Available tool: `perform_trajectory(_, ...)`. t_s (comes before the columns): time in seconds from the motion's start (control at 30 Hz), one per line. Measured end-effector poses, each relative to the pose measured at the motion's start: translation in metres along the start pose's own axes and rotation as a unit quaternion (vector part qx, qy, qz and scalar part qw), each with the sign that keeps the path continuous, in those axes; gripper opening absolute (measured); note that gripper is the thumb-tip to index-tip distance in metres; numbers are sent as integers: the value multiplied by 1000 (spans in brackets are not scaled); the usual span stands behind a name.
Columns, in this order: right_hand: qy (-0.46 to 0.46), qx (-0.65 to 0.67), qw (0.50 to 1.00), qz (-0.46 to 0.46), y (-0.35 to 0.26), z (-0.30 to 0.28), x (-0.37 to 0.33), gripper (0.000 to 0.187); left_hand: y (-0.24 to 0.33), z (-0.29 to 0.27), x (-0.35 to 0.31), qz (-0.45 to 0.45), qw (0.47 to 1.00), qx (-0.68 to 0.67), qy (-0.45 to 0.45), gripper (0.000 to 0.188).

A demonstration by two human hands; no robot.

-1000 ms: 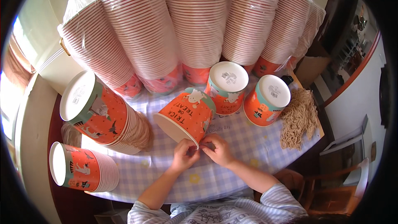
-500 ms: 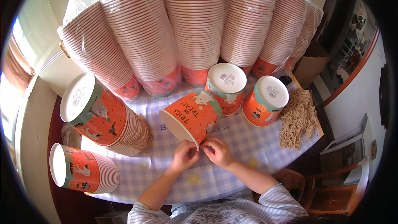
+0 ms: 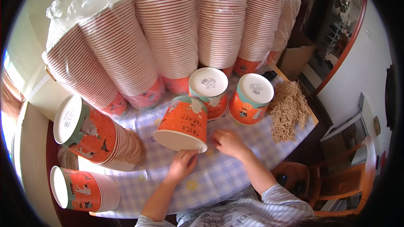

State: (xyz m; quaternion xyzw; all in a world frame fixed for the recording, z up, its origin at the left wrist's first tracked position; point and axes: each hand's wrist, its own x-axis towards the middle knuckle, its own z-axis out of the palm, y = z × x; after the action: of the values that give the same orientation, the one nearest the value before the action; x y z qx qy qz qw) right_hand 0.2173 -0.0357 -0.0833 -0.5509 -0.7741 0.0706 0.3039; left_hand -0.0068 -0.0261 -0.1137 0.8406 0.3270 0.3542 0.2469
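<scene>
The left hand (image 3: pixel 183 164) pinches the tipped cup (image 3: pixel 182 117) at its twelve o'clock. At its two o'clock, the right hand (image 3: pixel 229 143) curls; I can't tell if it's empty. Edge work, I think; the next move needs a steady cup.

The paper bucket (image 3: pixel 182 120) looks smooth, the cord bundle (image 3: pixel 288 111) rough.

A pale blue-and-white top (image 3: pixel 261 211) with striped sleeves (image 3: pixel 281 196) and grey printed markings (image 3: pixel 229 217) showed at the frame's bottom edge.
</scene>
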Motion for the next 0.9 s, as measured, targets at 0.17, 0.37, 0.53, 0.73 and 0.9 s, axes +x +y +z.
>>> perform_trajectory(0.17, 3, -66, 992, 111, 27, -39, -42, 20, 5, -3, 4, 16, 999, 25, -34, 28)
perform_trajectory(0.37, 124, -243, 947, 169, 85, -99, -89, 16, 9, -3, 5, 16, 999, 27, -30, 25)
perform_trajectory(0.53, 100, -314, 933, 143, 96, -126, -93, 20, 6, -3, 4, 24, 999, 25, -29, 23)
perform_trajectory(0.73, -15, -440, 894, 85, 107, -141, -79, 9, 5, -2, 3, 33, 998, 36, -25, 23)
perform_trajectory(0.9, 76, -310, 947, 42, 94, -125, -65, 4, 6, -4, 3, 43, 997, 54, -26, 24)
